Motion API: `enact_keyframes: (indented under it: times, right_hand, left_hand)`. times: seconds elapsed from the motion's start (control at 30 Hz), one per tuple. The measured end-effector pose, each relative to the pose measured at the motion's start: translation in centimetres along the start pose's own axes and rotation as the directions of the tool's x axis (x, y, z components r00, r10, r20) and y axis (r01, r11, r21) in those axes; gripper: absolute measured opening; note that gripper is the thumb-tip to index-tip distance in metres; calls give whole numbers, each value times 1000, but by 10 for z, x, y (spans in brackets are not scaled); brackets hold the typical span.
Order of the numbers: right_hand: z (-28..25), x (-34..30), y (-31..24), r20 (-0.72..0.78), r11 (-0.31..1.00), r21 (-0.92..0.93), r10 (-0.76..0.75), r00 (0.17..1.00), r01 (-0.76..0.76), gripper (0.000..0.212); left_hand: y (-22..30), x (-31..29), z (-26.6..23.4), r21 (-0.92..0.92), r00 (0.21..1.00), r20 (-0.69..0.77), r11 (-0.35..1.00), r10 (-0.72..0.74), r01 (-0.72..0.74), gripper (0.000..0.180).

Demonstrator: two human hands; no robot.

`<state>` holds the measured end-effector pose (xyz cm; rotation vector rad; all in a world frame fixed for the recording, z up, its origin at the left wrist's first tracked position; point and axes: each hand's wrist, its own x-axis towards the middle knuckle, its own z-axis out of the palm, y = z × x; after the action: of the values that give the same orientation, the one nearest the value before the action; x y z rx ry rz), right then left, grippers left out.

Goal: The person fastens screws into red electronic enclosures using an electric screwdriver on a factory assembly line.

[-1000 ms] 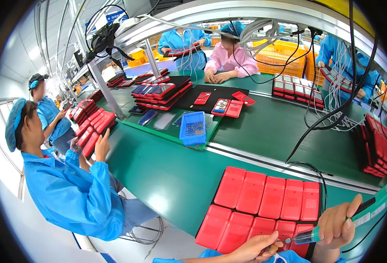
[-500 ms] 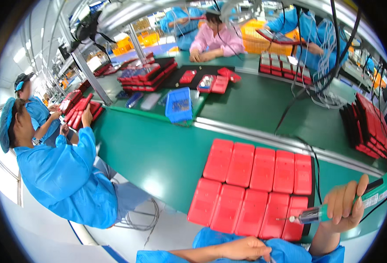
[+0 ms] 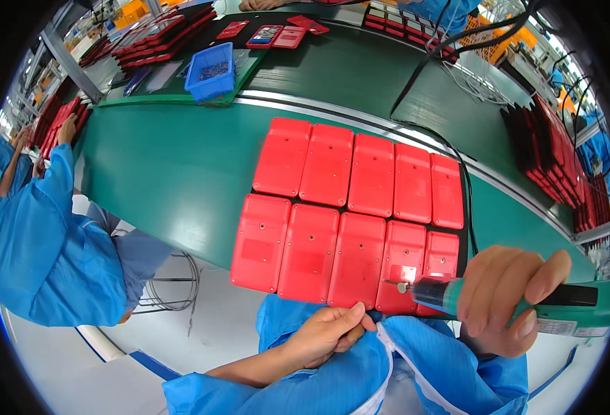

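One red case (image 3: 442, 250) partly hidden by screwdriver (image 3: 449, 294), bits (image 3: 215, 70) in blue bin (image 3: 212, 88) indistinct

Green smooth-topped workbench (image 3: 160, 159), white glare (image 3: 191, 223) near its front edge | long silver metal strip (image 3: 319, 111) | darker green surface (image 3: 339, 66) beyond | pale grey floor (image 3: 173, 346) | silver metal post (image 3: 70, 63), upper left | orange plastic crate (image 3: 132, 12)

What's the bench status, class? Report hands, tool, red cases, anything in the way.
Right hand gripping green screwdriver, bit over red cases. Left hand curled by the near edge, contents unclear. Black cable beside the cases, not across them.
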<state>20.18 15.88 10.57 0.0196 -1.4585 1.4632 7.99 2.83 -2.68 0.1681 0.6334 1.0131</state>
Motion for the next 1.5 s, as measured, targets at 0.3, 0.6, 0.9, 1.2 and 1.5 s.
enact_keyframes:
  times: [0.3,0.6,0.9,1.2,1.5]
  right_hand:
    - [9,11,18,317,991,-128,75,945,-36,26]
    - [7,13,22,351,987,-71,160,923,-144,32]
    - [8,15,27,346,985,-7,165,924,-173,29]
    - [14,12,33,289,993,-23,115,950,-114,29]
    - [20,21,29,386,948,-303,216,897,-98,21]
  left_hand:
    - [-1,-4,1,48,997,-15,996,81,-80,43]
    - [4,-4,1,71,999,7,997,42,-43,42]
    - [2,-2,-6,109,997,51,992,57,-62,42]
    - [3,-2,-7,149,993,74,983,95,-105,40]
    - [7,-5,-5,85,997,70,996,25,-31,42]
